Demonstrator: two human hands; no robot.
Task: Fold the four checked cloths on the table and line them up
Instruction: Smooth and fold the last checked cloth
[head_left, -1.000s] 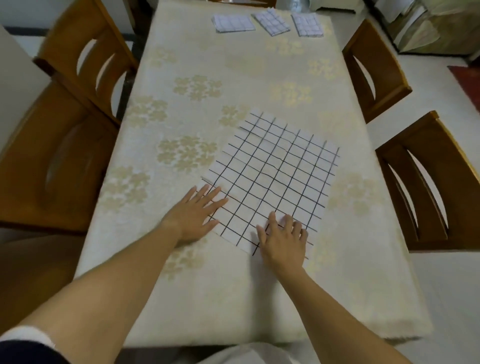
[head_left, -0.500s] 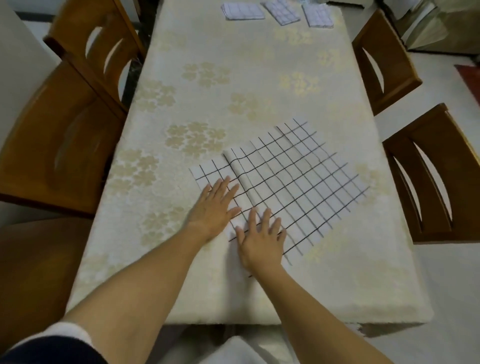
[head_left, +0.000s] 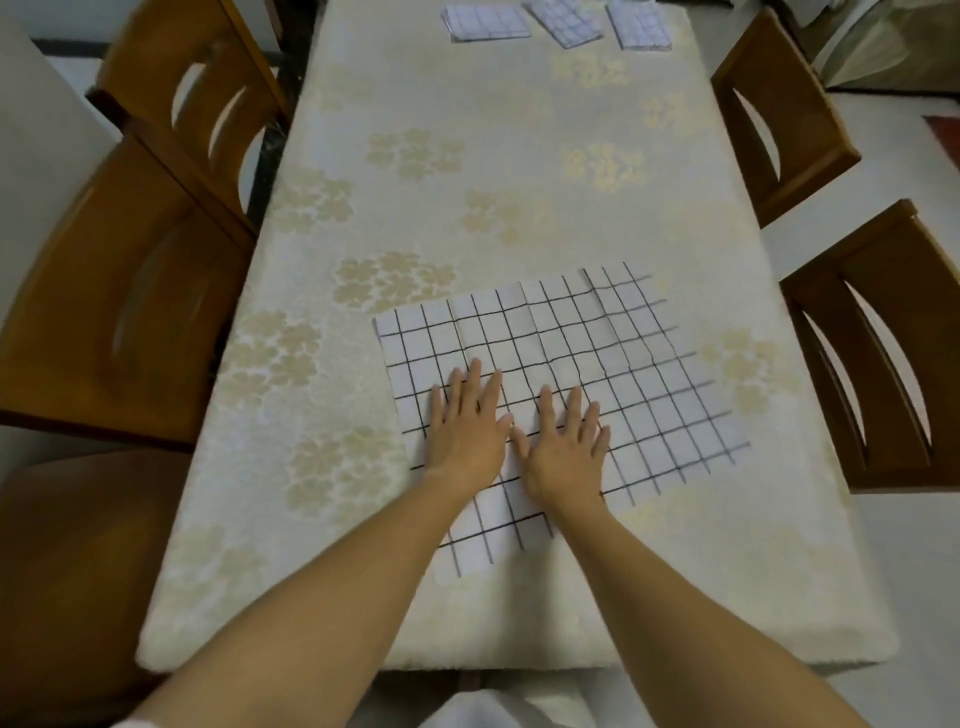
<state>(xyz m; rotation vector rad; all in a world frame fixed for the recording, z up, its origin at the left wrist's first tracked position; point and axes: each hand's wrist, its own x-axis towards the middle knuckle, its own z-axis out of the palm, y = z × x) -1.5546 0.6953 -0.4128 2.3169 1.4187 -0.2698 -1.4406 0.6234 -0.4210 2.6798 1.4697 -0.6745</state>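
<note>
Rotated within the last second: open cloth (head_left: 623, 364) now nearly square on the near tabletop (head_left: 467, 156). Left hand (head_left: 465, 426) and right hand (head_left: 563, 447) flat on it, fingers (head_left: 475, 379) straight, gripping nothing. Likely smoothing before folding; three folded cloths (head_left: 563, 23) at far end.

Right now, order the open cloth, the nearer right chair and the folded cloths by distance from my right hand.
1. Open cloth, under the right hand.
2. Nearer right chair, beside the table.
3. Folded cloths, table's far end.
</note>
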